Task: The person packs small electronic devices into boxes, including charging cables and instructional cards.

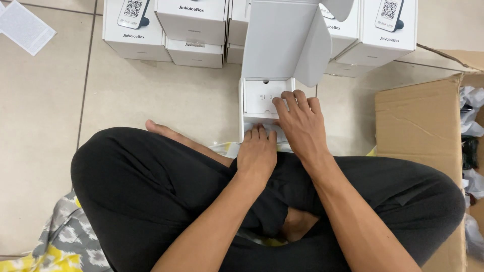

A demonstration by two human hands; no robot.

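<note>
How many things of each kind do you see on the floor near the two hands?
Open white box under left hand and right hand: 1
Closed white boxes, some cut off: about 7
Brown cardboard carton: 1
White flat packet: 1
Total: about 10

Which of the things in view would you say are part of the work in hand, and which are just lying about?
In hand:
- open white box, lid raised
- left hand at its near edge
- right hand inside it

Lying about:
- closed white boxes stacked behind
- cardboard carton with plastic bags
- white sheet on the tiled floor
- patterned cloth
</note>
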